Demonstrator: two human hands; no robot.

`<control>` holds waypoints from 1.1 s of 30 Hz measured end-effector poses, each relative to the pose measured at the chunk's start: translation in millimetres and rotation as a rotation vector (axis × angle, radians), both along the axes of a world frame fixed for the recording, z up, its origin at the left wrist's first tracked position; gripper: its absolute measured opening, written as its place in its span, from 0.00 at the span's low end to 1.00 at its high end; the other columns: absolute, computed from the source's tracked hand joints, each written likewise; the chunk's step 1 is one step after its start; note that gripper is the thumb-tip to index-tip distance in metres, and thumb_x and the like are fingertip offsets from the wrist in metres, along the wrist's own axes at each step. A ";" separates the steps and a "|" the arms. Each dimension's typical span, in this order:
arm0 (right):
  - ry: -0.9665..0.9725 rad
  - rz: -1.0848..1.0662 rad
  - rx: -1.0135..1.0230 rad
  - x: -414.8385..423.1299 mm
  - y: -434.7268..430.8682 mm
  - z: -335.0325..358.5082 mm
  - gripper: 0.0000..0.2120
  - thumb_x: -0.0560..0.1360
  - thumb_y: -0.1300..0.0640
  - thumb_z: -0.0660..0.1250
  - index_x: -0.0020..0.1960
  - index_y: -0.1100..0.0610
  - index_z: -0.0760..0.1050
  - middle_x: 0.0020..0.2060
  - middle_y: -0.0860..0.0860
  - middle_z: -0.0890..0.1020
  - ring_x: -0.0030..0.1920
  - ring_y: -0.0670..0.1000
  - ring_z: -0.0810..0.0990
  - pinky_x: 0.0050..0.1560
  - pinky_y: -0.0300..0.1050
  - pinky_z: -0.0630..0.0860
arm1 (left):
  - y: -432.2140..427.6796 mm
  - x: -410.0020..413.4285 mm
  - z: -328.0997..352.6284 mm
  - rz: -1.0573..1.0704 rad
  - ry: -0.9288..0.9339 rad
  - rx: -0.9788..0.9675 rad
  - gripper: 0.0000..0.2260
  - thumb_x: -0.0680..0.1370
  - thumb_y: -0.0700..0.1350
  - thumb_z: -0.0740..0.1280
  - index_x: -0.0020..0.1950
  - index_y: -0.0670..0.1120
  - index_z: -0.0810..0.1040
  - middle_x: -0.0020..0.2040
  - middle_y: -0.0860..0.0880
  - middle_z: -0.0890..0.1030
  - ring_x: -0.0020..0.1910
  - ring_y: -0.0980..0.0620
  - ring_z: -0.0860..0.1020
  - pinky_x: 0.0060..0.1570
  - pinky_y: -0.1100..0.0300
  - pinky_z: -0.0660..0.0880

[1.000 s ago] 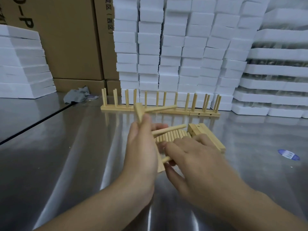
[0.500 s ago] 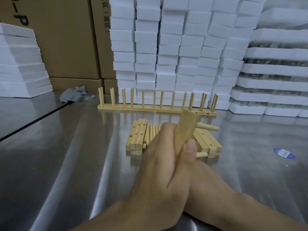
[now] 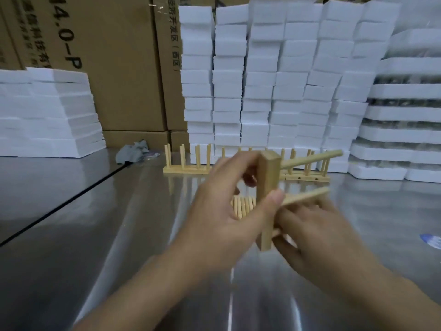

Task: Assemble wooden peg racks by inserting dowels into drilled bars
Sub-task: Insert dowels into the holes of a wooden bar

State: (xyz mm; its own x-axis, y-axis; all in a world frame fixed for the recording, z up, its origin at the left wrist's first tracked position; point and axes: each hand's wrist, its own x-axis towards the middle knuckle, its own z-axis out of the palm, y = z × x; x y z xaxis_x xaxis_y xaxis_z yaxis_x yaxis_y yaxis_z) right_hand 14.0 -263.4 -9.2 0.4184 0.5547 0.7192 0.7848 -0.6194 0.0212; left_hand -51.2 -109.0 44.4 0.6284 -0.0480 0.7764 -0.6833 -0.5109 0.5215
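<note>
"Where's the bar [image 3: 267, 177]?"

"Upright in the left hand [image 3: 229, 211], fingers [image 3: 230, 166] wrapped round it. The right hand [image 3: 315, 232] is just right of its lower end, too blurred to tell the grip. Beyond, the seated dowels [image 3: 310, 159] point right."

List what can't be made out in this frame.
Head view only:
- bar: its drilled holes are hidden by the left hand gripping it and by its turned face.
- right hand: motion blur, so it is unclear whether it grips the lower dowel.
- loose dowels: mostly hidden behind the left hand, so they cannot be counted.
- blue sticker: cut off by the right edge.
</note>
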 end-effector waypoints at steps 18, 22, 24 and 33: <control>0.158 -0.489 0.269 116.9 -123.8 -26.2 0.27 0.72 0.60 0.75 0.69 0.50 0.72 0.64 0.53 0.75 0.61 0.56 0.72 0.61 0.63 0.74 | 147.1 226.2 -67.7 0.253 0.696 -0.551 0.12 0.78 0.38 0.78 0.58 0.44 0.79 0.56 0.40 0.87 0.51 0.46 0.88 0.57 0.49 0.84; 0.186 -0.472 0.270 121.6 -122.4 -30.7 0.26 0.73 0.59 0.74 0.68 0.47 0.72 0.64 0.51 0.74 0.62 0.54 0.71 0.64 0.60 0.73 | 148.7 245.4 -69.7 0.494 0.694 -0.144 0.11 0.77 0.47 0.80 0.54 0.48 0.82 0.52 0.50 0.83 0.46 0.46 0.83 0.44 0.54 0.78; 0.213 -0.454 0.272 121.1 -120.9 -32.6 0.26 0.72 0.59 0.74 0.68 0.47 0.72 0.64 0.50 0.74 0.62 0.53 0.69 0.64 0.59 0.72 | 146.8 251.6 -66.9 0.519 0.699 -0.060 0.10 0.77 0.48 0.80 0.55 0.49 0.84 0.54 0.51 0.82 0.52 0.45 0.82 0.51 0.52 0.79; 0.322 -0.473 0.197 120.6 -122.0 -34.7 0.21 0.75 0.58 0.74 0.66 0.47 0.75 0.64 0.49 0.74 0.63 0.54 0.71 0.62 0.56 0.71 | 145.2 264.7 -69.8 0.553 0.653 -0.049 0.17 0.75 0.43 0.81 0.62 0.45 0.83 0.53 0.50 0.84 0.54 0.48 0.81 0.57 0.52 0.77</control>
State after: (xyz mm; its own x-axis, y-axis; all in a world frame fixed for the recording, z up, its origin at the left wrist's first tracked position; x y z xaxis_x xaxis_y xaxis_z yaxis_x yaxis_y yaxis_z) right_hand 134.6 -385.4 -43.9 0.8008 0.1246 0.5858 0.3711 -0.8710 -0.3220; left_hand 213.5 36.2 -25.4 0.8734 0.4217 0.2438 0.1029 -0.6489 0.7539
